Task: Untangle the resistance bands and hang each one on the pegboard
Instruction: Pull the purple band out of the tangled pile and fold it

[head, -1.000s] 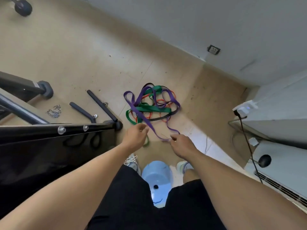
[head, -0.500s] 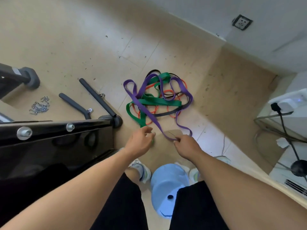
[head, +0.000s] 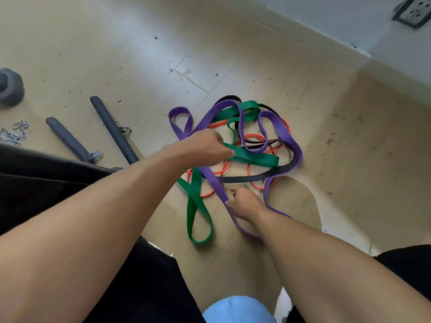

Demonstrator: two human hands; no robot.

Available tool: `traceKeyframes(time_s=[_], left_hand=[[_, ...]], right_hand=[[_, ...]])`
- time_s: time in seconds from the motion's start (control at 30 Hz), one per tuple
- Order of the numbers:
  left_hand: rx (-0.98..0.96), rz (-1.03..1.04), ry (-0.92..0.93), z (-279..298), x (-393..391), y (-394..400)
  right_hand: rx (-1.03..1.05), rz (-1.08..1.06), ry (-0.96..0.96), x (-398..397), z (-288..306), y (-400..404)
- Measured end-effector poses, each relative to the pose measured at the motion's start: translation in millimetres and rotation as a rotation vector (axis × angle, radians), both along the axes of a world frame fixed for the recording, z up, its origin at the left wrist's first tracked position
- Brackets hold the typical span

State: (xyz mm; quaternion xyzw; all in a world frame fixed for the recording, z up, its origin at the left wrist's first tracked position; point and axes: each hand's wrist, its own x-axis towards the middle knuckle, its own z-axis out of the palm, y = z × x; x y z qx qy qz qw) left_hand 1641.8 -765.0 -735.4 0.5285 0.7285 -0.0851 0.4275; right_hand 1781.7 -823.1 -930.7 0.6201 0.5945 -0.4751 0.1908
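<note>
A tangle of resistance bands lies on the tan floor: a wide purple band (head: 283, 131), a green band (head: 194, 206), a thin orange band (head: 255, 137) and a black band (head: 256, 177), all looped through each other. My left hand (head: 207, 146) reaches into the heap, its fingers curled at the green band where it crosses the purple one. My right hand (head: 245, 203) pinches the near stretch of the purple band close to the floor. No pegboard is in view.
Two black bar handles (head: 112, 129) and a chain (head: 14, 132) lie on the floor to the left, beside a dark rubber foot (head: 10, 86). A black bench edge (head: 35, 164) is at the left. A blue stool (head: 238, 310) stands between my legs. A wall socket (head: 411, 11) is at top right.
I have leaned in closer to the heap. My left hand moved forward from the purple band's near end into the tangle at the green band. My right hand keeps its hold on the purple band.
</note>
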Motion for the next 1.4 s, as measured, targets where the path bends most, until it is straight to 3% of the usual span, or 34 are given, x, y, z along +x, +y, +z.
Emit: traceKeyframes(time_s=[0.1, 0.33, 0.53, 0.77, 1.0, 1.13, 1.27, 1.4], left_hand=[[0.147, -0.103, 0.008, 27, 5, -1], [0.158, -0.226, 0.053, 59, -1, -39], [0.230, -0.221, 0.105, 77, -5, -55], [0.313, -0.158, 0.207, 91, -23, -77], [0.610, -0.147, -0.029, 144, -12, -96], [0.715, -0.195, -0.014, 167, -13, -86], [0.944, -0.256, 0.114, 179, -13, -56], [0.939, -0.234, -0.104, 181, 10, -33]], right_hand=[[0.044, -0.021, 0.004, -7, -32, -10], [0.084, 0.127, -0.241, 0, -48, -90], [0.165, 0.045, 0.011, 14, -7, -67], [0.491, 0.148, 0.389, 19, 154, -6], [0.864, 0.404, 0.638, 39, 346, 2], [0.840, 0.503, 0.545, 57, 393, 14], [0.672, 0.528, 0.306, 70, 377, 38], [0.599, 0.532, 0.175, 79, 339, 63]])
